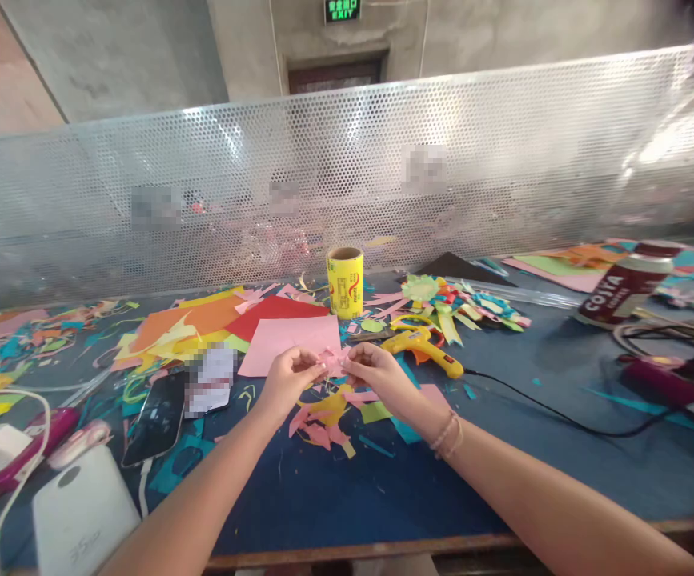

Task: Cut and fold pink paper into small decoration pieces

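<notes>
My left hand point(290, 378) and my right hand point(376, 376) meet above the blue table point(334, 496), both pinching a small pink paper piece point(333, 360) between their fingertips. Just below them lie pink and yellow paper scraps point(322, 420). A pink paper sheet point(290, 340) lies flat behind my left hand, with a red sheet point(274, 312) and an orange sheet point(190, 320) beyond it. A yellow hot glue gun point(422, 348) rests to the right of my right hand, its black cord trailing right.
A yellow tape roll point(345, 280) stands at the back. Colourful paper flowers point(448, 300), a black phone point(154, 420), a white device point(82, 512), a dark bottle point(626, 284) and a purple tool point(671, 384) lie around. A perforated metal screen point(347, 176) closes the far edge.
</notes>
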The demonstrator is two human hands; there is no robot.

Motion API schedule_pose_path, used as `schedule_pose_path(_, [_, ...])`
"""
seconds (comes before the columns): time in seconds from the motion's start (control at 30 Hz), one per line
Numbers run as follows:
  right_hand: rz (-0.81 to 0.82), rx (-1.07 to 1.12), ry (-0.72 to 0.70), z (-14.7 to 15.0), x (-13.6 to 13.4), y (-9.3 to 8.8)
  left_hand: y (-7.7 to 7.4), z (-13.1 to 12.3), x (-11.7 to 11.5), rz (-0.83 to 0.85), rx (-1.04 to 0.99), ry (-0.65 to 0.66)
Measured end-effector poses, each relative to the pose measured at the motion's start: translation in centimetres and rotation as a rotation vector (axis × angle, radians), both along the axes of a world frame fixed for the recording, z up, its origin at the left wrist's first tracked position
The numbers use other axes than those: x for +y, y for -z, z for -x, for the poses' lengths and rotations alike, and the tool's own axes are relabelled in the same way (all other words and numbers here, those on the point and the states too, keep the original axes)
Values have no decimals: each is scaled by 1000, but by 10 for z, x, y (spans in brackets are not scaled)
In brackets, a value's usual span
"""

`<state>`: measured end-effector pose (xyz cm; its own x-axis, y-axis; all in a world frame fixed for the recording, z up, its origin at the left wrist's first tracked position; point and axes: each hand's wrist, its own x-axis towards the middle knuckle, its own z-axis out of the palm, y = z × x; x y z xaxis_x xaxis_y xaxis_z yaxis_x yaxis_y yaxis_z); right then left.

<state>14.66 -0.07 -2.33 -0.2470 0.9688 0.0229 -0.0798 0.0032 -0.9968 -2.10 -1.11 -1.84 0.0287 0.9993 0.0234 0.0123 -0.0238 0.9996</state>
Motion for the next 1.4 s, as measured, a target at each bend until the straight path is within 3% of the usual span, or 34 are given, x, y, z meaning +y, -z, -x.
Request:
schedule_pose_path(0.4, [34,0,-59,3,-1,1,2,0,1,-5,21,2])
schedule_pose_path(0.77, [33,19,11,1,-4,-4,0,0,0,1,21,-12])
schedule_pose_path(1.4, [-20,-72,-4,1,-4,-4,-1,-2,-1,20,-10,13])
